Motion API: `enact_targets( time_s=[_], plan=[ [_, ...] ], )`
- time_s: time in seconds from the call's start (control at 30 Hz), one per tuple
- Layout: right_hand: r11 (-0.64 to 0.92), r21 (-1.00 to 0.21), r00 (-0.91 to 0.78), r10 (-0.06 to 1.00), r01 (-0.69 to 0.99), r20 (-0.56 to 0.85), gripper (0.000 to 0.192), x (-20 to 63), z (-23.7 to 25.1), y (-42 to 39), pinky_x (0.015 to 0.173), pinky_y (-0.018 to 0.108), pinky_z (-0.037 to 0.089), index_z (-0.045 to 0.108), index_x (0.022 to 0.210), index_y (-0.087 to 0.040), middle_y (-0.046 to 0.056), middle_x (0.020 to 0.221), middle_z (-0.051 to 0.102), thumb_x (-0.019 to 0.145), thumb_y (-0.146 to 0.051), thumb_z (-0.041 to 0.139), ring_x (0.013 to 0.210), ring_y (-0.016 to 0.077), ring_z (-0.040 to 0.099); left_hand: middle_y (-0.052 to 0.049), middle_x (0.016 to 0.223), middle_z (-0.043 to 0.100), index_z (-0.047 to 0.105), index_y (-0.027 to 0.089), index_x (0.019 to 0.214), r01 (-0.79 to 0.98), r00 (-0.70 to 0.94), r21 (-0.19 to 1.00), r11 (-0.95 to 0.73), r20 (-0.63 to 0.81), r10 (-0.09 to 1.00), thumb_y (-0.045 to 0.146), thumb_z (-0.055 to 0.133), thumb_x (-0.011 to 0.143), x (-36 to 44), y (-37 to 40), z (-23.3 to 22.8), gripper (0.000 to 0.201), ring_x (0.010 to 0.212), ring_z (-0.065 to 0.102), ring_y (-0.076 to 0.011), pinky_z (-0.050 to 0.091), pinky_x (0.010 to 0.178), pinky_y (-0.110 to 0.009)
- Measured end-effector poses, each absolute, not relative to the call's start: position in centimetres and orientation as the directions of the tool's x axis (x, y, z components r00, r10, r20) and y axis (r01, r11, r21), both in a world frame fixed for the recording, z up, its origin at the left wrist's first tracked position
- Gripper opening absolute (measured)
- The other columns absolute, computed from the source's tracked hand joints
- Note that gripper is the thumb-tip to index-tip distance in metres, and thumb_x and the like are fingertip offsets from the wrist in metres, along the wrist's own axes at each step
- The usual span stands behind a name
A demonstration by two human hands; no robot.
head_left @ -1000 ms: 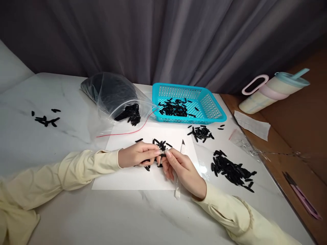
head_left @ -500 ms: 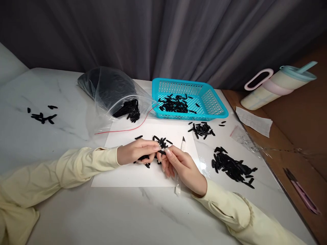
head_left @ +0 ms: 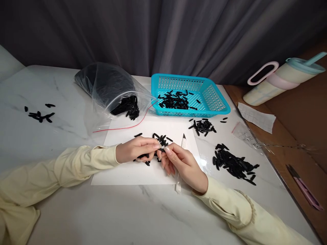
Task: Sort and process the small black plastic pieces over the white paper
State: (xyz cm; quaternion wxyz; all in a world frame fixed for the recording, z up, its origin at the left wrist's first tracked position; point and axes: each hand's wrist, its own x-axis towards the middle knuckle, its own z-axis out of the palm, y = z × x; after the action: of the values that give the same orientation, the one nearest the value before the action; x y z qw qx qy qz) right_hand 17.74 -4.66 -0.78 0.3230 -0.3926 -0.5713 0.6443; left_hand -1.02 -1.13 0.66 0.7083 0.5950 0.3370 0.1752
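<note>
My left hand (head_left: pixel 135 149) and my right hand (head_left: pixel 182 165) meet over a white paper sheet (head_left: pixel 120 177), thumbs and forefingers pinched tip to tip. Between the fingertips is a small slim black piece (head_left: pixel 162 149), mostly covered by the fingers. Loose black pieces (head_left: pixel 161 140) of the same sort lie just behind and below the hands on the sheet. Close to my right hand, a white pen-like stick with a dark pointed tip (head_left: pixel 183 143) runs partly under it.
A blue perforated basket (head_left: pixel 219 110) holds black pieces. Left of it lies a clear zip bag (head_left: pixel 102 117) full of them. More piles (head_left: pixel 233 163) are at right, with some pieces (head_left: pixel 41 116) far left. A tumbler (head_left: pixel 273 83), paper slip (head_left: pixel 258 117) and pink-handled snips (head_left: pixel 304 189) stand or lie right.
The view has shifted slightly, so the objects at right sit a little farther right and higher. Both hands keep their pinch at nearly the same place, with only small finger movement.
</note>
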Motion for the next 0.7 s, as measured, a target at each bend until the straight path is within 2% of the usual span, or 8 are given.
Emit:
enact_targets(
  time_s=[0.3, 0.7],
  plan=[
    [-0.119, -0.993, -0.441, 0.890, 0.026, -0.118, 0.030, 17.60, -1.00, -4.69, 0.043, 0.021, 0.037, 0.048, 0.077, -0.018, -0.003, 0.061, 0.054, 0.092, -0.043, 0.040, 0.042, 0.0064, 0.046, 0.010, 0.045, 0.036, 0.049, 0.015, 0.078, 0.198, 0.709, 0.980, 0.015, -0.154, 0.689, 0.034, 0.048, 0.084, -0.60, -1.14, 0.30, 0.020, 0.041, 0.029, -0.0044, 0.029, 0.041, -0.017],
    [0.012, -0.987, -0.423, 0.904, 0.161, -0.058, 0.030, 17.75, -1.12, -4.97, 0.045, 0.020, 0.040, 0.048, 0.080, -0.020, -0.002, 0.060, 0.054, 0.093, -0.044, 0.037, 0.045, 0.0078, 0.048, 0.009, 0.045, 0.038, 0.051, 0.014, 0.082, 0.213, 0.721, 0.975, 0.063, -0.201, 0.663, 0.036, 0.041, 0.085, -0.79, -1.12, 0.27, 0.024, 0.040, 0.029, -0.0051, 0.028, 0.042, -0.019]
  ],
)
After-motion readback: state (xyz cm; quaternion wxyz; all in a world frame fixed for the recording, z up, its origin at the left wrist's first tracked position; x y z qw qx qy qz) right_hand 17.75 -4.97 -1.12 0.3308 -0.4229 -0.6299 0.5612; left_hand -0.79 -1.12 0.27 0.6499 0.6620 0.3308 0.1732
